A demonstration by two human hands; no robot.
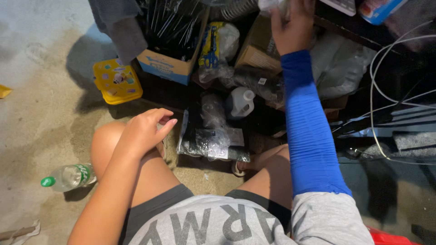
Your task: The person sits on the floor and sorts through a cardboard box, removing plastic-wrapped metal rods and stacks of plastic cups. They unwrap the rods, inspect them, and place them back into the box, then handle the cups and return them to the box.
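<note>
Left hand (144, 131) rests loosely open on knee; right hand (293, 25) grips a cut-off clear bag (269, 5).

Sandy floor (36, 113) bearing a plastic bottle (68, 176), yellow box (117, 80), bagged goods (213, 138)

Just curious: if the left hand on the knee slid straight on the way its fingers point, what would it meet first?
Probably the plastic-wrapped black bundle on the floor, just beyond the left hand; depth is hard to judge, so it might pass above it.
</note>
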